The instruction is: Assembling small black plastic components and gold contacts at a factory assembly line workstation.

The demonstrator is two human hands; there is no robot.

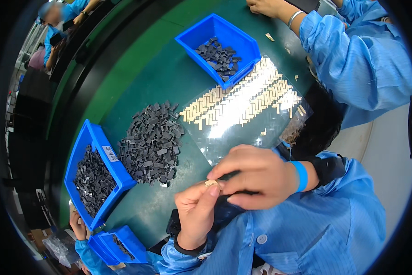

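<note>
Grip: small tan piece [211, 183] was pinched between left hand [197, 211] and right hand [256, 175].
Beyond grip: dark parts pile [152, 143] on bench [169, 78].
Risk: piece could be dropped if the pinch slackened.

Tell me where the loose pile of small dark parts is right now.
In the head view the loose pile of dark parts lies on the green table, left of centre, between the blue bin at the person's left and the clear sheet.
</note>
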